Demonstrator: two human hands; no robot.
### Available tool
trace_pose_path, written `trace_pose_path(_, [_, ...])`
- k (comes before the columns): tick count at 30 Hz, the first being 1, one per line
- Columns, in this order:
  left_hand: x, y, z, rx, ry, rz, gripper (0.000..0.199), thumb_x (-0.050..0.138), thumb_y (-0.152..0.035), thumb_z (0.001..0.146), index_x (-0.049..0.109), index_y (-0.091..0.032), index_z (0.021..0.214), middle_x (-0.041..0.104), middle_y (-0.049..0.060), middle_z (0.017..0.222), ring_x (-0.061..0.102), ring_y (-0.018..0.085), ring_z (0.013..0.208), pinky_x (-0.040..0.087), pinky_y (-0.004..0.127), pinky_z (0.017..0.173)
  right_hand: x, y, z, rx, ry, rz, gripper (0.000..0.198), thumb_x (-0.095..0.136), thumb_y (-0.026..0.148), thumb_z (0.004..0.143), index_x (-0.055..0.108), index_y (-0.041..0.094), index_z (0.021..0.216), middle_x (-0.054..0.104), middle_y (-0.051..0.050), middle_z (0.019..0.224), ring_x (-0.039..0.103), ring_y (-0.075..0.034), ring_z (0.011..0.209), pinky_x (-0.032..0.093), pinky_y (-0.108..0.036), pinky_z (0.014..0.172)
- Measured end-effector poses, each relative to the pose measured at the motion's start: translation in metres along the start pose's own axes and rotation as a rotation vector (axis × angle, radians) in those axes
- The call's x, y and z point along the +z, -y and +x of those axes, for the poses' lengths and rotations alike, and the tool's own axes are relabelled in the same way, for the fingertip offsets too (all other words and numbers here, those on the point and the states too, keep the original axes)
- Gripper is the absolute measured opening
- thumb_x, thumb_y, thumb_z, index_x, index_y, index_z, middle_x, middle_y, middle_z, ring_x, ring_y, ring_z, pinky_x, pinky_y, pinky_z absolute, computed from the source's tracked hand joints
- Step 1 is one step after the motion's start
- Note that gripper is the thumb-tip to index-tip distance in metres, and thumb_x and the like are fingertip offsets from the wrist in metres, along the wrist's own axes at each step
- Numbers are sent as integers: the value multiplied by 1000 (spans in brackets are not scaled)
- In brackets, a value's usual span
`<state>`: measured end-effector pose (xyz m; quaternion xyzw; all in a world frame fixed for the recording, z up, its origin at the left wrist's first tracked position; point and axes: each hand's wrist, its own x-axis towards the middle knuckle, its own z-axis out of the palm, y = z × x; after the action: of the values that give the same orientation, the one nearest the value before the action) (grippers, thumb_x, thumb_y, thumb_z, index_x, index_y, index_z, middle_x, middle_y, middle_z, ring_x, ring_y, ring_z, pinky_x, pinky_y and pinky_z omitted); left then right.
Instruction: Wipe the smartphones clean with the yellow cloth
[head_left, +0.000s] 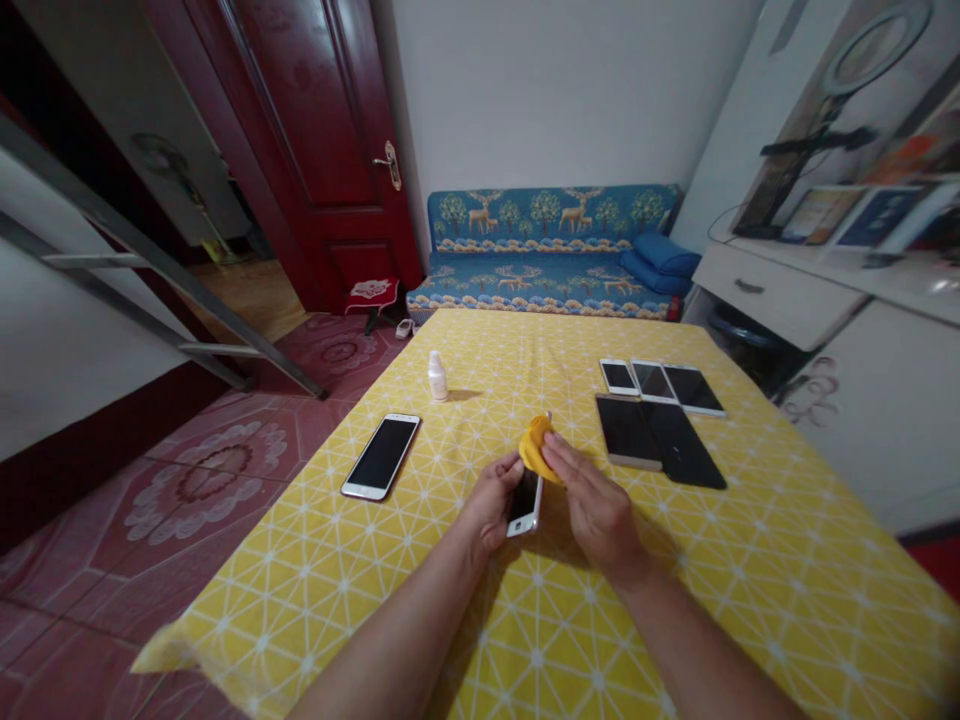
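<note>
A white smartphone [524, 518] with a dark screen is gripped along its left side by my left hand [493, 500]. My right hand [596, 500] presses a folded yellow cloth [537, 450] over the far part of that screen; the cloth hides the phone's upper portion. To the left lies another white-framed smartphone [381, 458], face up. Beyond it a small white bottle [437, 378] stands upright with its cap on.
Several phones lie in two rows on the right of the yellow patterned tablecloth [525, 620], among them a black one [684, 445]. Behind the table is a blue sofa [517, 272]. A white cabinet [862, 400] stands at right, a metal ladder [150, 262] at left.
</note>
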<state>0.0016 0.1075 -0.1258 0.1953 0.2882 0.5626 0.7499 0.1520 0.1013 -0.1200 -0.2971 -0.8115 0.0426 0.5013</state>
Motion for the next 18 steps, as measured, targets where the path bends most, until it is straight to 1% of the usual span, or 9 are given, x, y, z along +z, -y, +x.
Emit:
trace_pose_path(2, [1,1,-1,0,48,48,24,76,-15,70,73,-12,94,72,6,80,62,12,64,47,21,65,-1,-2,1,24,-45,-33,56,36,3,93,46,29,142,52,-4,142,49,-22,132,47,-44,109])
trace_pose_path(4, [1,0,-2,-4,49,57,20,75,-15,70,73,-12,89,72,5,78,62,12,63,46,21,64,-3,2,0,-6,-37,-19,58,36,2,92,44,29,143,52,-5,143,47,-23,133,46,-47,109])
trace_pose_path(7, [-1,-2,-2,-11,8,28,2,71,-14,72,70,-12,72,69,2,67,60,11,57,45,21,59,-4,11,-2,-120,76,68,61,38,0,90,41,27,145,50,-5,144,42,-25,137,46,-50,108])
trace_pose_path(9, [-1,-4,-2,-16,2,26,7,70,-15,73,68,-12,67,67,2,62,58,11,54,44,21,58,-4,13,-3,-161,126,104,61,40,0,90,41,26,145,51,-6,144,42,-26,137,47,-51,108])
trace_pose_path(11, [-1,-4,-3,-19,17,39,3,72,-14,71,70,-11,71,69,3,66,60,12,57,45,22,61,-4,9,-3,-121,75,85,60,39,1,91,43,28,144,52,-5,143,43,-25,136,46,-51,108])
trace_pose_path(14, [2,-3,-6,-34,100,93,17,77,-16,68,73,-11,84,72,6,77,63,14,65,46,23,68,-5,-4,-1,29,-60,-11,57,35,2,93,47,29,141,54,-4,141,46,-23,134,45,-50,110])
trace_pose_path(16, [4,-2,-7,-51,151,125,24,78,-18,69,74,-12,92,73,7,80,65,15,69,46,24,71,-5,-10,-1,105,-99,-54,55,35,2,93,49,29,140,54,-5,141,47,-22,134,44,-50,111])
trace_pose_path(18, [4,-1,-6,-63,143,116,25,77,-17,69,73,-12,93,73,7,80,65,16,71,46,24,72,-5,-9,-1,117,-109,-50,55,35,2,93,50,28,139,55,-5,140,46,-22,134,43,-49,111])
